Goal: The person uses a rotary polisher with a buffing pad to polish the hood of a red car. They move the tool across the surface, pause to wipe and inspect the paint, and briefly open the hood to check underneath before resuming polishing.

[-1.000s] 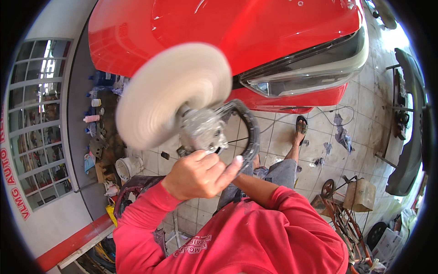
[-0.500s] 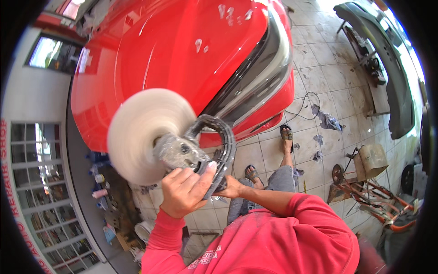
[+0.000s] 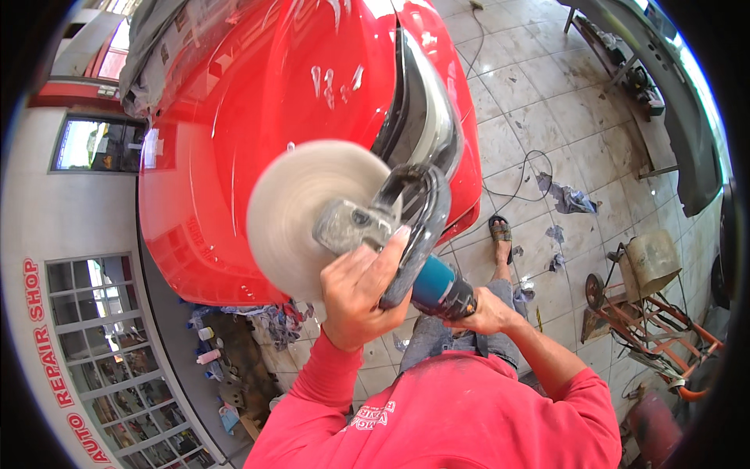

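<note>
A polisher with a teal and black body is held between my two hands above the near corner of a red car hood. Its large round whitish pad is smeared as if spinning; whether it touches the paint I cannot tell. My left hand grips the black loop handle, close to the worn metal head. Around the rear end of the body, my right hand is wrapped. White streaks of paste lie on the hood beside the headlight.
Crumpled grey rags and a loose black cord lie on the tiled floor to the right. Farther right are a detached bumper and an orange hand cart. Bottles and clutter line the windowed wall at left.
The polisher has shifted right in the picture and tilted, exposing its teal body and more of my right hand. The car and floor have also shifted in view. Both hands keep their grip.
</note>
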Motion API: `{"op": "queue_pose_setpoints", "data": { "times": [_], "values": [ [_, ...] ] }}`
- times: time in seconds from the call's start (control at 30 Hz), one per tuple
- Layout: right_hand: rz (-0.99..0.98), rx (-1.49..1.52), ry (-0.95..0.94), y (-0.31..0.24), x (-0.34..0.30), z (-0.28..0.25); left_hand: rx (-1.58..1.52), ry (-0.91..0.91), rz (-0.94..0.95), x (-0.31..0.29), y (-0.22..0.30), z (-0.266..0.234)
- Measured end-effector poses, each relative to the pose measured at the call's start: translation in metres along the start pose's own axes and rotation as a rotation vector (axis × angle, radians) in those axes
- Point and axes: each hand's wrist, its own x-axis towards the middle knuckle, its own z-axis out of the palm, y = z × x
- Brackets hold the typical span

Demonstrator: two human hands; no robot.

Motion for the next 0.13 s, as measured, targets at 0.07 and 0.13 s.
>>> {"op": "queue_pose_setpoints", "data": {
  "times": [0.07,0.13],
  "values": [
    [-0.006,-0.009,0.019,0.006,-0.006,-0.011,0.001,0.019,-0.044,0.011,0.005,0.008],
    [-0.034,0.021,-0.023,-0.001,-0.010,-0.034,-0.002,-0.013,-0.050,0.040,0.009,0.015]
  ]
}}
